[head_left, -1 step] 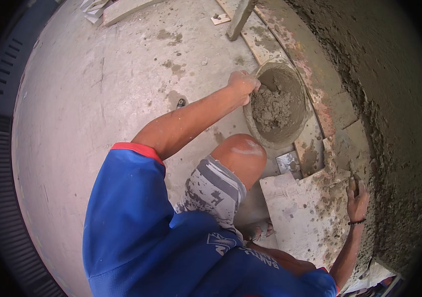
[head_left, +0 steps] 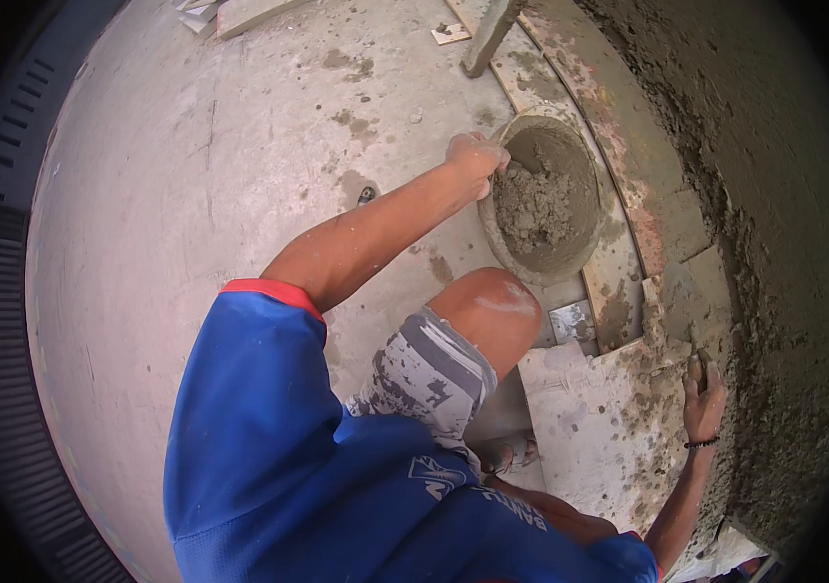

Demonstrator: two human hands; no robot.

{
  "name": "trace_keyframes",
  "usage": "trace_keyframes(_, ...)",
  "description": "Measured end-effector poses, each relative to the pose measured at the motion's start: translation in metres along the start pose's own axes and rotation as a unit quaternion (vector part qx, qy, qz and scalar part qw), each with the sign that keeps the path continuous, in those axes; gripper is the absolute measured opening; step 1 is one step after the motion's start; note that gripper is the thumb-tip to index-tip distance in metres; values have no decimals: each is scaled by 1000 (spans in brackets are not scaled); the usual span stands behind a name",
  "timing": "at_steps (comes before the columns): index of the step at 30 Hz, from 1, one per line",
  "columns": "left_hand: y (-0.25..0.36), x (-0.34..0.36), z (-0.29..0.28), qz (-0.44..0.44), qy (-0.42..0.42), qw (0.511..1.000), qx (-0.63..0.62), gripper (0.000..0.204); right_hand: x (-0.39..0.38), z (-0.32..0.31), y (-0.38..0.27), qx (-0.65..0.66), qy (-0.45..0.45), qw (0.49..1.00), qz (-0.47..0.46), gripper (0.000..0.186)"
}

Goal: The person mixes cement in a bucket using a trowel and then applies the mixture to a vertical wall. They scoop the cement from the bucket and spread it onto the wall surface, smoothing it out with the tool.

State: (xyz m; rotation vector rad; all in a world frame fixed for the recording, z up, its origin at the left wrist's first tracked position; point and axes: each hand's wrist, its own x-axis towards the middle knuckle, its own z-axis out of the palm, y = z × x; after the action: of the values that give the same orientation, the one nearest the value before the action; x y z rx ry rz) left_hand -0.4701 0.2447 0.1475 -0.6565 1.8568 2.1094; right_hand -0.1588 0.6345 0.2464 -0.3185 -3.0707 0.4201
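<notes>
My left hand (head_left: pixel 476 165) is closed on the near-left rim of a round bucket (head_left: pixel 591 248). Wet grey mortar (head_left: pixel 534 209) lies inside, heaped toward the hand's side. To the right, my right hand (head_left: pixel 703 400), with a dark beaded bracelet at the wrist, is beside the foot of a rough mortar-covered wall (head_left: pixel 784 243). Its fingers curl by a mortar-stained shape, and I cannot make out whether that is a tool handle. Under and beside this hand is a pale, mortar-spattered board (head_left: pixel 580 408).
Long planks (head_left: pixel 619 282) run along the wall's base beneath the bucket. A mortar-coated post or stick (head_left: pixel 492 37) slants in at the top. My bent knee (head_left: pixel 497 306) is just below the bucket. Spattered concrete floor (head_left: pixel 191 194) spreads leftward, with a small dark object (head_left: pixel 366 195) on it.
The view has shifted slightly, and the bucket sits a little further left against the planks, my left hand still on its rim. My right hand stays at the wall's foot.
</notes>
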Motion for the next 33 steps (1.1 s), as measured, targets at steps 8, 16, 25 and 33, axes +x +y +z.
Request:
trace_keyframes(8,-3,15,-129,42,153,985,-67,19,65,23,-62,-5,-52,995,-83,38)
trace_keyframes(16,-77,10,-194,-5,191,972,-140,15,107,55,-103,-25,-101,980,-168,35)
trace_keyframes(25,-45,-103,-317,121,250,934,227,82,122,95,-100,59,-167,964,-201,40)
trace_keyframes(33,-116,-261,-492,-240,272,879,311,81,121,109,-93,89,-124,971,-186,39)
